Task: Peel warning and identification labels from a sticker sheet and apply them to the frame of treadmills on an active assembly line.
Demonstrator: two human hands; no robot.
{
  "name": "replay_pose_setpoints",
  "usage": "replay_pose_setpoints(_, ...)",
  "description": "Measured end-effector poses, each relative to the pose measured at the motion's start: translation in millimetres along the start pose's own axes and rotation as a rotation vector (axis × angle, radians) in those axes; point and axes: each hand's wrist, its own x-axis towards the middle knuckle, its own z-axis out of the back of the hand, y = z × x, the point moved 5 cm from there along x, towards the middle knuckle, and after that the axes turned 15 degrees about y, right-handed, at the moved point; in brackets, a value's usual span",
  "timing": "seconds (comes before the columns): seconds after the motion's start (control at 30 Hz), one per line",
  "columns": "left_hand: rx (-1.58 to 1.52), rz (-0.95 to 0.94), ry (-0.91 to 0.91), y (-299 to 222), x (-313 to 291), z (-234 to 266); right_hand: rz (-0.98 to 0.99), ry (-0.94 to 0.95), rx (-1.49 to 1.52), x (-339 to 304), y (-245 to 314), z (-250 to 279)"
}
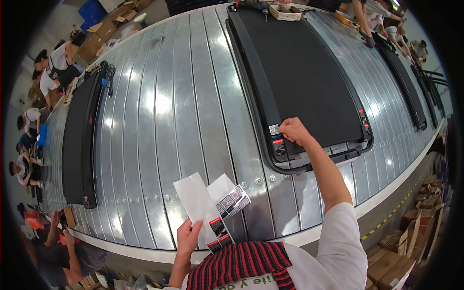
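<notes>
My left hand (188, 235) grips label sheets near the table's front edge. They include a white backing sheet (192, 189), a strip of QR-code stickers (233, 200) and black-and-red warning labels (220, 233). Ahead and to the right, a black walking pad treadmill (309, 72) lies flat on the metal-slatted table. My right hand (295, 131) is closed over its left side rail, fingertips pinched at the right edge of a white QR-code sticker (274, 129). Just below that sticker is a black-and-red label (279, 147); a similar label (363, 121) is on the right rail.
Another black treadmill (79, 140) lies at the left, with a cable beside it. A power drill (253, 6) and an open box (286, 12) sit at the far end of my treadmill. More treadmills (403, 82) and people line the right and left sides. Cardboard boxes (391, 266) stand at the lower right.
</notes>
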Motion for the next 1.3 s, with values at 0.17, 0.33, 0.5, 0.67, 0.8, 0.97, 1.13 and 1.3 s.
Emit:
replay_pose_setpoints(0.17,-0.002,0.005,-0.022,-7,-2,-2,0.011,-0.046,-0.073,1,2,-4)
replay_pose_setpoints(0.33,0.024,-0.007,-0.029,-9,-7,-1,-0.088,-0.089,-0.284,-1,6,0)
replay_pose_setpoints(0.5,0.015,-0.042,-0.052,-9,-13,-3,0.232,-0.399,-1.126,-18,29,-14)
replay_pose_setpoints(0.67,0.067,-0.034,-0.031,-12,-29,-3,0.775,-0.479,-1.309,-61,2,-67)
replay_pose_setpoints(0.8,0.029,-0.052,-0.041,-22,-38,-17,0.615,-0.449,-1.306,-68,9,-74)
replay_pose_setpoints(0.97,0.206,-0.020,-0.046,-27,-45,-28,0.518,-0.537,-1.293,-26,6,-64)
replay_pose_setpoints(1.13,0.161,-0.057,-0.126,-23,-59,-30,0.557,-0.311,-0.828,-22,27,-8)
replay_pose_setpoints(1.3,0.149,-0.133,-0.228,-42,-54,-25,0.281,-1.063,-0.958,-111,4,165)
